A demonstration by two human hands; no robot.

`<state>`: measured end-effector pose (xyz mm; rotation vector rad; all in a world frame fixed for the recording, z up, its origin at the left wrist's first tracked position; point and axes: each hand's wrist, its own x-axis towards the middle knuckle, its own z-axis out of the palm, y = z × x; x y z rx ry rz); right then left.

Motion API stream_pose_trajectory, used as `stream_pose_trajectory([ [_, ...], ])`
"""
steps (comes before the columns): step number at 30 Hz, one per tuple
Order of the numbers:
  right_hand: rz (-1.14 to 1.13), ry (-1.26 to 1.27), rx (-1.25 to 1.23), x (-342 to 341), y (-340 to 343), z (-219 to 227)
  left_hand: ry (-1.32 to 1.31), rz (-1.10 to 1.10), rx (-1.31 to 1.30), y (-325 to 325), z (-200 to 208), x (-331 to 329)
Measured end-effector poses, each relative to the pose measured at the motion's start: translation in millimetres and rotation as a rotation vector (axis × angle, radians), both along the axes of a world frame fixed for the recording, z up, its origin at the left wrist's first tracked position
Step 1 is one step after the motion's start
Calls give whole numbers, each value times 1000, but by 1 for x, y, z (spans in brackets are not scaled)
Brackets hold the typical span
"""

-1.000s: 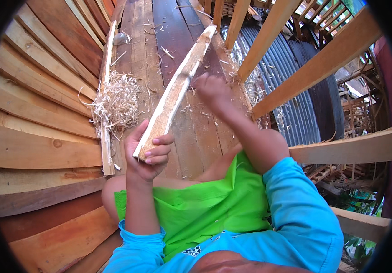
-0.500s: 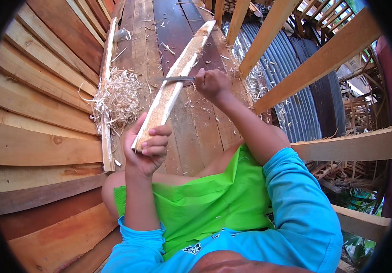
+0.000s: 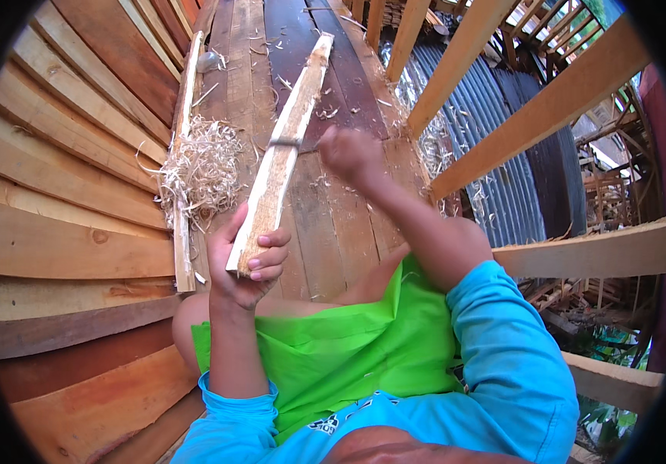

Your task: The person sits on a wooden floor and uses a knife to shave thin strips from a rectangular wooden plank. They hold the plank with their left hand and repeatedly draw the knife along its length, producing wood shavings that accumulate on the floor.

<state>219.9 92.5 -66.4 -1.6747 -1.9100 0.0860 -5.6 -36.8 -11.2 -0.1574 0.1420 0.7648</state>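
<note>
A long strip of pale wood point(image 3: 285, 151) with a rough brown face slants up and away from me. Its near end is gripped by my left hand point(image 3: 248, 259), fingers wrapped around the edge. My right hand point(image 3: 351, 157), slightly blurred, is closed around the handle of a knife point(image 3: 286, 142). The blade lies across the strip about midway along, touching its face. The handle itself is hidden inside my fist.
Curled wood shavings point(image 3: 208, 166) are heaped left of the strip against a long pale batten point(image 3: 181, 193). A plank wall point(image 3: 70, 209) rises at the left. Wooden rails point(image 3: 534, 116) and corrugated metal sheets point(image 3: 472, 131) stand at the right. Loose shavings dot the plank floor point(image 3: 333, 224).
The strip's far end has swung to the left. My right hand and the knife have moved slightly left and a little nearer along the strip.
</note>
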Motion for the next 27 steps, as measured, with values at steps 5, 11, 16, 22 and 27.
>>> stream_pose_trajectory([
  [5, -167, -35, -321, 29, 18, 28, -16, -18, 18, 1, 5, -2],
  [11, -127, 63, -399, 17, 2, 36, -88, -103, -4, 1, 3, -1],
  [16, 89, -10, -521, 11, -17, 66, -97, -113, -16, 6, -4, 1],
  [22, 318, -47, -460, 30, -33, 87, -80, -126, -11, 15, -16, 8],
  [27, 467, 56, -427, 67, -27, 103, -77, -118, -10, 18, -18, 8],
])
